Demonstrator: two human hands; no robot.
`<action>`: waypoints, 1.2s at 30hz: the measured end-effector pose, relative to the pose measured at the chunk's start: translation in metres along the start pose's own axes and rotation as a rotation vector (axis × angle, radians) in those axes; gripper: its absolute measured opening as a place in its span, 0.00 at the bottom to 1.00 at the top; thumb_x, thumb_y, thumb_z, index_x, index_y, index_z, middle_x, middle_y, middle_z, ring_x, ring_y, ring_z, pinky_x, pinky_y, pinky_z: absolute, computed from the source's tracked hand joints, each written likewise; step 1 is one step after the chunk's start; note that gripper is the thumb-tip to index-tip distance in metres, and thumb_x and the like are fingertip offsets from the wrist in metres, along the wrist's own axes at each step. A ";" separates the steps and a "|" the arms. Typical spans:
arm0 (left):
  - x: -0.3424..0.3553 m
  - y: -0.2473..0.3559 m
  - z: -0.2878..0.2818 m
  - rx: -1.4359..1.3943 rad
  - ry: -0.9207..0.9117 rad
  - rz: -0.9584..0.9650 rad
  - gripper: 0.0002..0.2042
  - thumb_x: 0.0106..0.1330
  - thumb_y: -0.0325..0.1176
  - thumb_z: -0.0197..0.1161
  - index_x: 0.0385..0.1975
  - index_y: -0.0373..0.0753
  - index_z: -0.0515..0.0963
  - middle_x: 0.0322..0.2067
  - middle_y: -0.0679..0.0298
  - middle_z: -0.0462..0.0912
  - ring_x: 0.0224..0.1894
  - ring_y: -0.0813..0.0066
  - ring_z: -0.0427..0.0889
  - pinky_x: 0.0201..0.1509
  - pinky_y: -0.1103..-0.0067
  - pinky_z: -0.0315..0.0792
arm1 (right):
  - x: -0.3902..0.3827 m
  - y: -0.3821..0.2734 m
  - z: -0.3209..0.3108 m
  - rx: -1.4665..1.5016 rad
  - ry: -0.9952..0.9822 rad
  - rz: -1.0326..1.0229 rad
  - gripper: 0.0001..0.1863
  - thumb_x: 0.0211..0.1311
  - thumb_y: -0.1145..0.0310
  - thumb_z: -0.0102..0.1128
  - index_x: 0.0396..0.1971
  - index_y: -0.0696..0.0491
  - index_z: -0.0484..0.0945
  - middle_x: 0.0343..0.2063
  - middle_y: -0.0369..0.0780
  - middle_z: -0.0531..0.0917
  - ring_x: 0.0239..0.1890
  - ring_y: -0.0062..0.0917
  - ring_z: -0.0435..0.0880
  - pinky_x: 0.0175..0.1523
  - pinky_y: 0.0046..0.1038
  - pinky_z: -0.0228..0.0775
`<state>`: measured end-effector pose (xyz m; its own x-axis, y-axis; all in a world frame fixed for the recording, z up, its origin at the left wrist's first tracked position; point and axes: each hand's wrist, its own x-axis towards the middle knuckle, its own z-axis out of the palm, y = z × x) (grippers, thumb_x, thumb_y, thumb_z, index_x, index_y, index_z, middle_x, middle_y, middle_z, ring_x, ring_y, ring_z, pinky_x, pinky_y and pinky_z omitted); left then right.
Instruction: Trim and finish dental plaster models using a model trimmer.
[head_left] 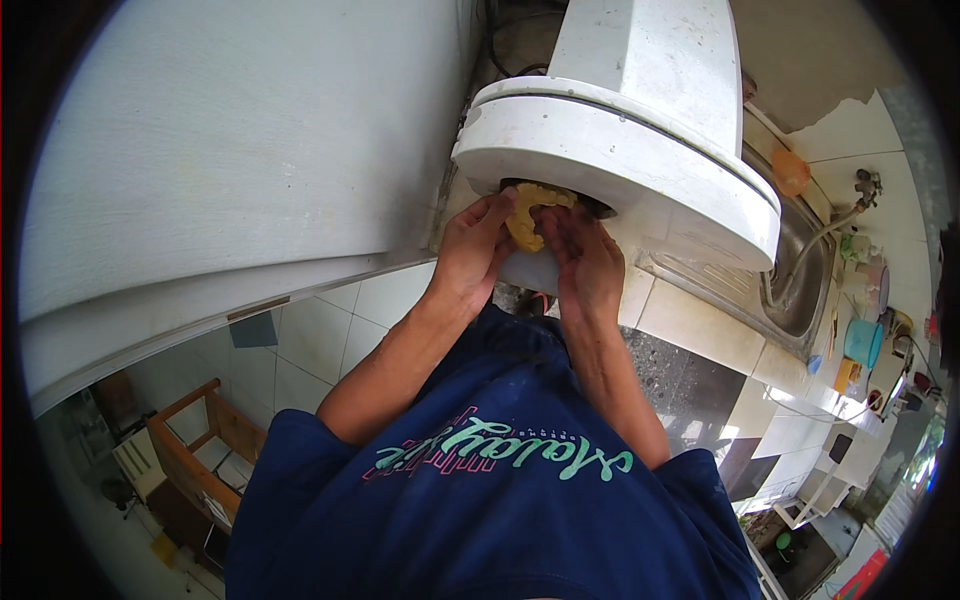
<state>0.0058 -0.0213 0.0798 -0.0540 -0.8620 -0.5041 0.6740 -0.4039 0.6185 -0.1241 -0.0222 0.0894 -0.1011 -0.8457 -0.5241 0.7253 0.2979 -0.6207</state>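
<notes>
A lumpy, bent yellow piece that looks like dough (525, 225) is at the underside of a large white machine (610, 140) with a rounded rim. The fingers of my left hand (470, 252) are closed on its left side, thumb and fingertips pinching it. On the other side my right hand (592, 265) has its fingers curled against the piece's right end. A dark opening (600, 207) shows beneath the rim, partly behind the dough and my fingers. Below the dough sits a pale, whitish surface (530, 270), mostly hidden between my wrists.
A tall white panel (240, 150) stands close on the left. To the right is a tiled counter (690, 320) with a metal sink (800, 260), a tap (866, 188), an orange bowl-like item (790, 172) and a teal cup (862, 342). A wooden frame (195, 455) is at lower left.
</notes>
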 end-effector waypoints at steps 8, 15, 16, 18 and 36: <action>0.006 0.006 -0.008 0.053 -0.052 -0.066 0.13 0.65 0.39 0.63 0.41 0.37 0.77 0.40 0.65 0.80 0.44 0.76 0.78 0.50 0.76 0.72 | -0.002 0.006 -0.004 -0.023 -0.055 -0.032 0.08 0.66 0.71 0.56 0.39 0.61 0.71 0.38 0.49 0.82 0.44 0.31 0.83 0.51 0.26 0.74; 0.007 0.007 0.002 0.071 -0.060 -0.038 0.14 0.66 0.39 0.62 0.44 0.35 0.77 0.42 0.63 0.80 0.46 0.75 0.77 0.51 0.75 0.70 | -0.003 0.005 -0.005 -0.017 -0.038 -0.064 0.08 0.65 0.71 0.57 0.36 0.60 0.71 0.38 0.50 0.83 0.43 0.30 0.84 0.52 0.25 0.74; 0.008 0.008 0.003 0.073 -0.058 -0.039 0.14 0.66 0.39 0.62 0.44 0.35 0.77 0.42 0.63 0.80 0.46 0.75 0.77 0.51 0.75 0.70 | -0.003 0.006 -0.004 -0.015 -0.037 -0.062 0.08 0.65 0.71 0.57 0.36 0.60 0.71 0.38 0.50 0.83 0.43 0.30 0.84 0.52 0.25 0.74; 0.008 0.007 0.004 0.079 -0.007 -0.055 0.15 0.66 0.39 0.61 0.45 0.34 0.77 0.43 0.62 0.79 0.46 0.74 0.77 0.52 0.75 0.70 | -0.003 0.007 -0.004 0.009 -0.019 -0.071 0.08 0.64 0.71 0.58 0.35 0.60 0.72 0.37 0.51 0.83 0.43 0.31 0.84 0.52 0.25 0.74; 0.009 0.006 0.007 0.137 0.022 -0.024 0.14 0.67 0.39 0.61 0.43 0.35 0.77 0.38 0.65 0.80 0.41 0.75 0.78 0.47 0.75 0.71 | -0.004 0.005 0.002 0.021 0.039 -0.066 0.07 0.65 0.71 0.57 0.33 0.61 0.73 0.35 0.50 0.84 0.40 0.28 0.84 0.50 0.23 0.75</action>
<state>0.0045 -0.0336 0.0828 -0.0519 -0.8454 -0.5315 0.5656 -0.4636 0.6821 -0.1189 -0.0181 0.0893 -0.1752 -0.8451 -0.5051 0.7301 0.2327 -0.6425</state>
